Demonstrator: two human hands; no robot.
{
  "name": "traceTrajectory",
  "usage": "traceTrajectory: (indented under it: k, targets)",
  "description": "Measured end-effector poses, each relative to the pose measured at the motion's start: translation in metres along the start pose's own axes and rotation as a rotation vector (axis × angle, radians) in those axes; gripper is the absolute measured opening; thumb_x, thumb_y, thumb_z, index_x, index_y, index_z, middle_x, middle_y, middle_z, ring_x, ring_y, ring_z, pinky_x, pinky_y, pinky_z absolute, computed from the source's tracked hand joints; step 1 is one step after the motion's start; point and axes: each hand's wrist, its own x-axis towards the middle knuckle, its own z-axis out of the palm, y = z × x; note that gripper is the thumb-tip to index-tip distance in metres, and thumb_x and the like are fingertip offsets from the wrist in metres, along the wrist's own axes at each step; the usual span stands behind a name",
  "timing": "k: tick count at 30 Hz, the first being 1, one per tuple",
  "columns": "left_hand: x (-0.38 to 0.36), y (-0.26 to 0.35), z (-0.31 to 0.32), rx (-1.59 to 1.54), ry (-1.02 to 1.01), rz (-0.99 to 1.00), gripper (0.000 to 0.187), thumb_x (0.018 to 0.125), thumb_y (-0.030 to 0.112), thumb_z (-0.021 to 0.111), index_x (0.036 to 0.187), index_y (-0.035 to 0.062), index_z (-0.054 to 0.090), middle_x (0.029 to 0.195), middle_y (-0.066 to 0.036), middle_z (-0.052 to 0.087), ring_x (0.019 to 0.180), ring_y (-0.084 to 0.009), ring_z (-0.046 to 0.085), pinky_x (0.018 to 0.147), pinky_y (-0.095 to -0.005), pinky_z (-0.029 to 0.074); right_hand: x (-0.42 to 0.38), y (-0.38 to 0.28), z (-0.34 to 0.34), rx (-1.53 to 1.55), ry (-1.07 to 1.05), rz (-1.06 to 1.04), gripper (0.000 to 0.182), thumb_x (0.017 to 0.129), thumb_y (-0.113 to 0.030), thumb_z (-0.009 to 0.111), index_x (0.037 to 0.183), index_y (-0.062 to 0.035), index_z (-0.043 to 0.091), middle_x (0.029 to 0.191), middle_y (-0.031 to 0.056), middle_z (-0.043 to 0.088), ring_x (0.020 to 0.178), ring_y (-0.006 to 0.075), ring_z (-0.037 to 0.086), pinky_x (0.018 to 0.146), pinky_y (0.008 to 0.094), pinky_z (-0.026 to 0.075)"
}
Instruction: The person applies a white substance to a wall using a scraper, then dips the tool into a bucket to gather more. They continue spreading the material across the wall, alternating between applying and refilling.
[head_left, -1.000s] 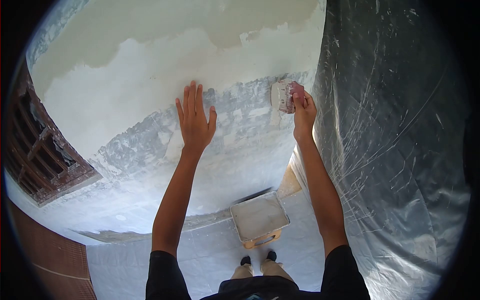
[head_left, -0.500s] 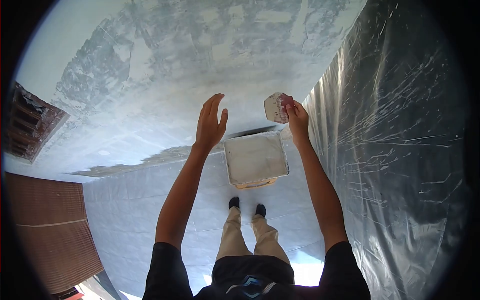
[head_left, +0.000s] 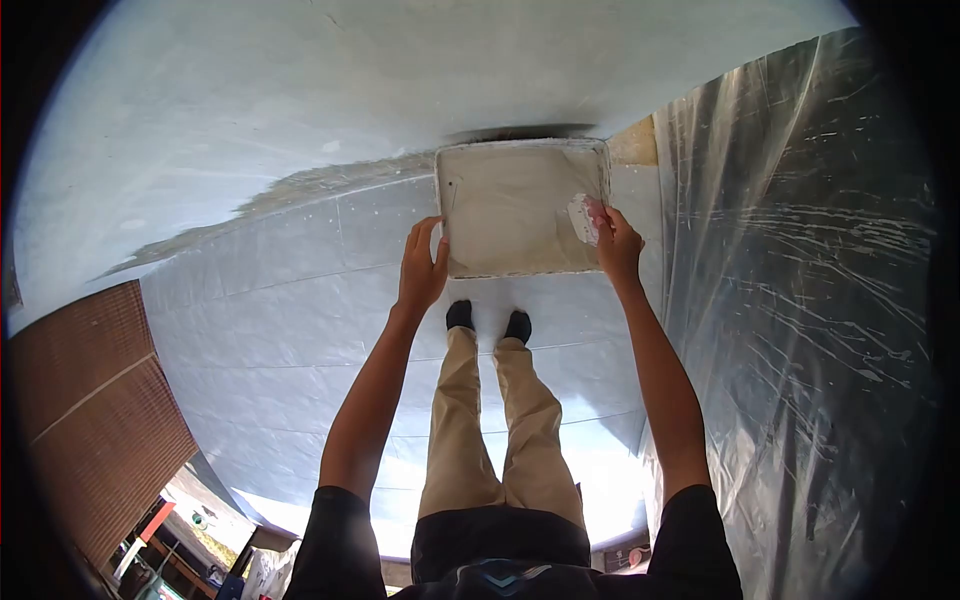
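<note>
My right hand (head_left: 622,252) grips a flat putty scraper (head_left: 583,220), maroon near the fingers and coated with whitish paste at its far end. The scraper overlaps the right part of a rectangular tub (head_left: 525,274) that has a crusted rim. Smooth grey-white paste (head_left: 510,205) spreads across the tub's inside. At the tub's left side is my left hand (head_left: 424,268), its fingers stretched and its thumb apart, with fingertips right at the rim. Nothing shows in that hand.
A pale, plastered wall (head_left: 300,110) rises beyond the tub. Paint-spattered plastic sheeting (head_left: 790,290) hangs along the right. Grey sheeting (head_left: 270,300) covers the floor, where my feet (head_left: 488,318) stand close to the tub. A brown corrugated panel (head_left: 100,380) is at left.
The view has tilted down, so the tub appears higher and larger. My right hand has lowered the scraper from before the wall to over the tub; my left hand has come down beside its rim.
</note>
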Motion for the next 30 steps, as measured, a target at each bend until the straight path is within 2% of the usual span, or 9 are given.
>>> traceTrajectory:
  k: [1, 2, 6, 11, 13, 22, 25, 28, 30]
  targets:
    - [-0.006, -0.01, 0.008, -0.002, -0.013, -0.015, 0.034, 0.1, 0.012, 0.053, 0.132, 0.0009, 0.053, 0.13, -0.021, 0.056, 0.123, -0.0378, 0.054, 0.106, -0.0436, 0.043, 0.0, 0.006, 0.004, -0.073, 0.03, -0.029, 0.028, 0.095, -0.022, 0.059, 0.121, -0.0143, 0.069, 0.104, 0.0102, 0.074, 0.099, 0.032, 0.067, 0.094, 0.0466, 0.037]
    - [-0.013, -0.021, 0.017, -0.013, -0.008, -0.044, 0.036, 0.1, 0.012, 0.054, 0.134, 0.0007, 0.051, 0.132, -0.021, 0.055, 0.123, -0.0377, 0.054, 0.106, -0.044, 0.042, -0.001, 0.001, 0.003, -0.129, 0.014, -0.008, 0.029, 0.095, -0.021, 0.059, 0.121, -0.0143, 0.069, 0.099, 0.0096, 0.073, 0.097, 0.0288, 0.066, 0.093, 0.0443, 0.035]
    - [-0.033, -0.051, 0.041, -0.051, 0.017, -0.115, 0.043, 0.099, 0.014, 0.056, 0.137, -0.0018, 0.046, 0.136, -0.024, 0.049, 0.128, -0.0405, 0.048, 0.108, -0.0445, 0.04, 0.007, 0.002, 0.008, -0.31, 0.068, -0.117, 0.03, 0.094, -0.018, 0.059, 0.122, -0.0139, 0.069, 0.093, 0.0097, 0.073, 0.089, 0.0271, 0.065, 0.083, 0.0434, 0.036]
    - [-0.043, -0.077, 0.058, -0.04, 0.036, -0.155, 0.049, 0.099, 0.017, 0.056, 0.14, -0.0053, 0.041, 0.141, -0.026, 0.043, 0.131, -0.0413, 0.043, 0.111, -0.0454, 0.036, 0.029, 0.014, 0.023, -0.368, 0.144, -0.214, 0.028, 0.094, -0.014, 0.059, 0.119, -0.0147, 0.071, 0.092, 0.0087, 0.074, 0.086, 0.0268, 0.065, 0.079, 0.0413, 0.038]
    - [-0.044, -0.081, 0.061, -0.072, 0.017, -0.186, 0.051, 0.1, 0.019, 0.055, 0.142, -0.0049, 0.04, 0.14, -0.026, 0.044, 0.13, -0.04, 0.045, 0.11, -0.0445, 0.037, 0.031, 0.017, 0.029, -0.4, 0.174, -0.332, 0.026, 0.094, -0.012, 0.061, 0.118, -0.016, 0.072, 0.096, 0.0069, 0.075, 0.085, 0.0257, 0.065, 0.079, 0.0408, 0.037]
    - [-0.051, -0.087, 0.067, -0.183, -0.012, -0.289, 0.053, 0.102, 0.023, 0.053, 0.145, -0.0035, 0.038, 0.14, -0.024, 0.048, 0.129, -0.0347, 0.049, 0.109, -0.0432, 0.038, -0.018, 0.034, 0.02, -0.421, 0.008, -0.436, 0.024, 0.093, -0.012, 0.063, 0.115, -0.0146, 0.073, 0.094, 0.0072, 0.074, 0.08, 0.0258, 0.061, 0.075, 0.0392, 0.035]
    - [-0.055, -0.089, 0.069, -0.199, -0.011, -0.294, 0.053, 0.102, 0.023, 0.053, 0.146, -0.0033, 0.038, 0.139, -0.023, 0.049, 0.129, -0.0346, 0.049, 0.109, -0.0431, 0.038, -0.032, 0.038, 0.006, -0.453, -0.104, -0.401, 0.027, 0.091, -0.007, 0.065, 0.116, -0.0139, 0.072, 0.098, 0.0048, 0.075, 0.08, 0.0231, 0.061, 0.076, 0.0383, 0.036]
    - [-0.058, -0.091, 0.07, -0.18, -0.027, -0.276, 0.051, 0.103, 0.019, 0.052, 0.147, 0.0005, 0.037, 0.142, -0.018, 0.047, 0.13, -0.0287, 0.049, 0.109, -0.0445, 0.039, -0.031, 0.044, -0.006, -0.428, -0.138, -0.381, 0.025, 0.09, -0.007, 0.064, 0.114, -0.0102, 0.072, 0.096, 0.0071, 0.075, 0.078, 0.025, 0.061, 0.077, 0.0388, 0.036]
    - [-0.06, -0.089, 0.071, -0.187, -0.027, -0.286, 0.051, 0.103, 0.019, 0.052, 0.147, 0.0005, 0.037, 0.142, -0.018, 0.047, 0.13, -0.0287, 0.049, 0.109, -0.0444, 0.039, -0.028, 0.045, -0.011, -0.413, -0.151, -0.366, 0.024, 0.09, -0.007, 0.064, 0.113, -0.0089, 0.072, 0.094, 0.008, 0.074, 0.078, 0.0256, 0.061, 0.077, 0.0391, 0.036]
